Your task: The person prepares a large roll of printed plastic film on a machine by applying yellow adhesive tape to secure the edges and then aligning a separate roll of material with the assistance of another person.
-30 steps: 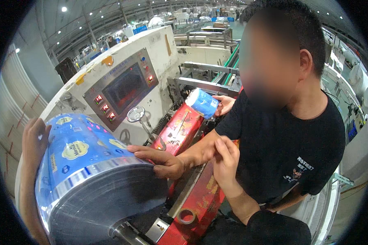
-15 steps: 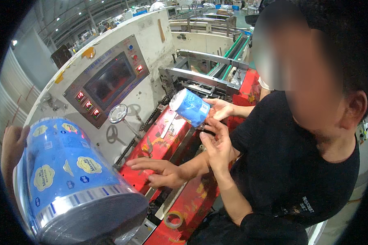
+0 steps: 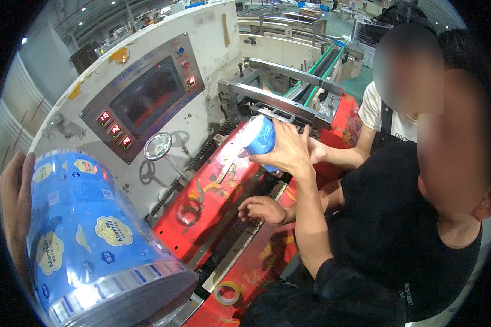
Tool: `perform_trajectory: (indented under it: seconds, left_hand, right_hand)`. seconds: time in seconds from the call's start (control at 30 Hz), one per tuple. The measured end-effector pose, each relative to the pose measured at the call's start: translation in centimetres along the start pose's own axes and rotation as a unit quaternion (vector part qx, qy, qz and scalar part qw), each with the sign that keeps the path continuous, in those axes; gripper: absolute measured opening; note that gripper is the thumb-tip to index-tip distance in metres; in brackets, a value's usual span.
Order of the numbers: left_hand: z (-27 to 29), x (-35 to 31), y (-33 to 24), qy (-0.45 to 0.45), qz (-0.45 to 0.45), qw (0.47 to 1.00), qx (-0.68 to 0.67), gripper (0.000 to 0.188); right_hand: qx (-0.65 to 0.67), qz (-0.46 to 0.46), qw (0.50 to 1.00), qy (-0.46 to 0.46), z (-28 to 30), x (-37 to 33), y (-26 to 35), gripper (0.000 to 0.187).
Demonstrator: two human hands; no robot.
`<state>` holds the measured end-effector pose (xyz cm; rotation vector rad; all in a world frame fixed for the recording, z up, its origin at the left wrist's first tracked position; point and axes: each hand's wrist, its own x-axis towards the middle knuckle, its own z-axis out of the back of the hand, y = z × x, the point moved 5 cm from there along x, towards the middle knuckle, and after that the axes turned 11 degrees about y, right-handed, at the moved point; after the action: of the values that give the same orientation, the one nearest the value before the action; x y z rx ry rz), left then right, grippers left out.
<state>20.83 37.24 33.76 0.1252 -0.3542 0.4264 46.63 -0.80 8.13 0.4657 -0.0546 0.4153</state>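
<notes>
A large roll of blue printed plastic film (image 3: 84,212) fills the lower left, its wide grey end turned toward me. My left hand (image 3: 17,188) holds the roll's far left side, fingers along its edge and partly cut off by the dark rim. My right hand is not in view. Across from me, a co-worker in black grips a small blue-wrapped cylindrical pack (image 3: 260,136) with a pale end, using a raised hand (image 3: 289,150). That co-worker's other hand (image 3: 263,210) hovers, fingers curled, over the red machine bed. A hand (image 3: 317,150) of a second person in white reaches beside the pack.
A white machine panel (image 3: 213,71) carries a dark screen (image 3: 147,92) and red-lit displays. A chrome handwheel (image 3: 158,146) juts out below it. The red machine bed (image 3: 202,196) runs away from me, with a tape roll (image 3: 227,293) near its front. A green-edged conveyor (image 3: 324,68) lies behind.
The co-worker's raised hand has closed around the blue pack, and their lower hand has drawn back to the right. The person in white has come more into view. My left hand stays on the film roll.
</notes>
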Motion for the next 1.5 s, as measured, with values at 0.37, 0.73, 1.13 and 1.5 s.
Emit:
perform_trajectory:
  seconds: [0.37,0.73,1.13,1.5]
  left_hand:
    - [1.4,-2.0,-9.5,0.165,-0.222,0.96,-0.036,0.032]
    - [-1.1,-3.0,-11.3,0.347,-0.146,0.885,-0.274,0.09]
    - [-1.1,-2.4,-10.8,0.318,-0.095,0.886,-0.323,0.07]
    - [-1.0,-2.3,-11.3,0.311,-0.116,0.891,-0.31,0.072]
  right_hand:
    - [0.191,0.213,0.919,-0.273,4.5,-6.9,15.1,0.096]
    - [0.285,0.231,0.889,-0.273,6.6,-9.2,24.0,0.092]
    - [0.374,0.328,0.841,-0.213,6.5,-8.0,22.6,0.071]
    - [0.504,0.305,0.797,-0.135,5.7,-6.6,22.8,0.051]
